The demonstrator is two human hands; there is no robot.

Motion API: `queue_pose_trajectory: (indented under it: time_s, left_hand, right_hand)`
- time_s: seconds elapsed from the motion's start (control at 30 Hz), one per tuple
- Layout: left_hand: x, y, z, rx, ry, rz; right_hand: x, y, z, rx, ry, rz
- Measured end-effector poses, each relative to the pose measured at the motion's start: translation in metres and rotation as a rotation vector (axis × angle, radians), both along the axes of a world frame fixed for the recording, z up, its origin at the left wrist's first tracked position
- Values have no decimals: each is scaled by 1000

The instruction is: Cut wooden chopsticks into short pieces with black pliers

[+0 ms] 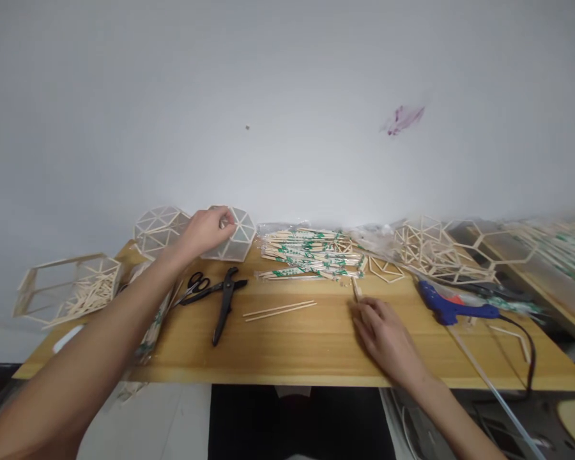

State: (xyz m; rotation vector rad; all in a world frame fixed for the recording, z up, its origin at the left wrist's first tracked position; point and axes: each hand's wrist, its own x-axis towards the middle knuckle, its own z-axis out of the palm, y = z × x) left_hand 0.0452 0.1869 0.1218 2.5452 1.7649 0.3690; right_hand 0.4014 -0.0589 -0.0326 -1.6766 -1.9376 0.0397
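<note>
My left hand (209, 230) is raised at the back left, in front of an octagonal frame of thin sticks with pale panels (242, 233). Its fingers are curled together, and whatever they may hold is hidden. My right hand (383, 335) rests low over the wooden table, closed on a short pale wooden stick (356, 289) that points toward the back. Between the hands, two thin wooden sticks (280, 310) lie side by side. Behind them is a pile of chopsticks in clear and green wrappers (306, 252).
Black-handled scissors (197, 284) and black pliers-like cutters (226, 303) lie left of centre. A stick-frame container (67, 287) with loose sticks stands far left. Stick frames (431, 249) are heaped at the right, behind a blue glue gun (455, 310) with a trailing cord.
</note>
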Motion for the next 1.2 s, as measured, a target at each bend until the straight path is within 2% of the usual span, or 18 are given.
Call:
queue_pose_trajectory:
  time_s: [0.17, 0.33, 0.47, 0.53, 0.6, 0.8, 0.9, 1.0, 1.1, 1.2]
  left_hand:
    - [-4, -3, 5, -15, 52, 123]
    - [-12, -6, 4, -35, 19, 113]
    - [-21, -12, 7, 204, -53, 106]
    - [-25, -17, 7, 314, 46, 153]
    - [-29, -21, 4, 356, 171, 175]
    - [-33, -16, -11, 384, 264, 41]
    - [-34, -5, -10, 324, 245, -22]
    - [-38, 2, -6, 321, 137, -29]
    - [-40, -7, -5, 396, -41, -101]
    - [-40, -36, -12, 458, -183, -194]
  right_hand:
    - [7, -1, -18, 50, 39, -83]
    - [8, 6, -23, 66, -16, -151]
    - [7, 7, -31, 115, 2, -166]
    - [5, 7, -34, 151, 17, -172]
    - [4, 6, -34, 160, 23, -177]
    - [2, 2, -26, 135, 95, -105]
    - [4, 5, -20, 119, 155, -106]
    - [9, 21, -12, 57, 190, -154]
    - [13, 45, -8, -37, 178, -227]
    - [14, 65, -11, -127, 163, -258]
